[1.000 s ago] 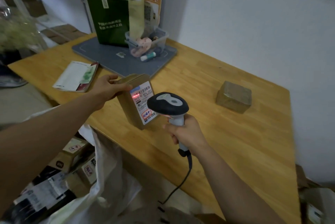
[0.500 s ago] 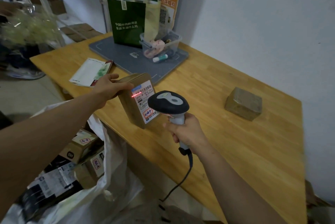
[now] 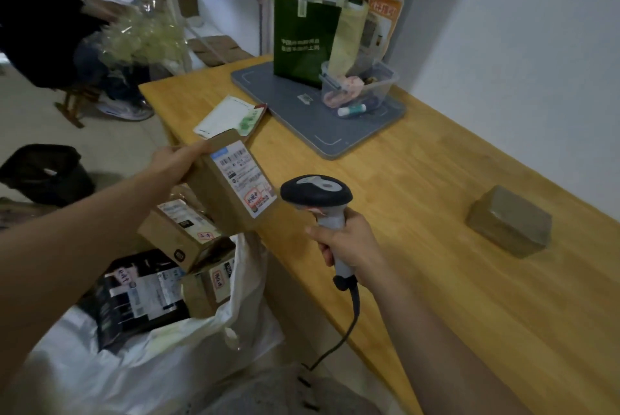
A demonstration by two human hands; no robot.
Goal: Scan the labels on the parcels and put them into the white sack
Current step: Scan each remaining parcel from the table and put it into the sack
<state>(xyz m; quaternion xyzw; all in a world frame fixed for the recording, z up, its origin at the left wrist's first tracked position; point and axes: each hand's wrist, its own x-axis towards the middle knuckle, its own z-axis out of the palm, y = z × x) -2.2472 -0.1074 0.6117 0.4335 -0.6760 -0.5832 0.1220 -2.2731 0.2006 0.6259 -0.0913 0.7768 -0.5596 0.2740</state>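
Beside the wooden table [image 3: 436, 280], above the open white sack [image 3: 161, 361], the left hand [image 3: 174, 163] grips the labelled parcel [image 3: 221, 203] by its top end, now off the tabletop and without the red scan line, while just right of it the right hand [image 3: 345, 243] clasps the scanner [image 3: 317, 193], its cable end hidden.

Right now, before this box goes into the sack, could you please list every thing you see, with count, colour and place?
held parcel: 1, brown with a white label, beside the table's near edge
scanner: 1, black and grey, right of the held parcel
table parcel: 1, brown, table's right side
sacked parcels: at least 3, brown and black, inside the sack
white sack: 1, white, floor beside the table
table: 1, light wood
mat: 1, grey, table's far end
bag: 1, green, on the mat
tub: 1, clear, on the mat
booklet: 1, white, left of the mat
bin: 1, black, floor, left
left hand: grips the held parcel
right hand: grips the scanner
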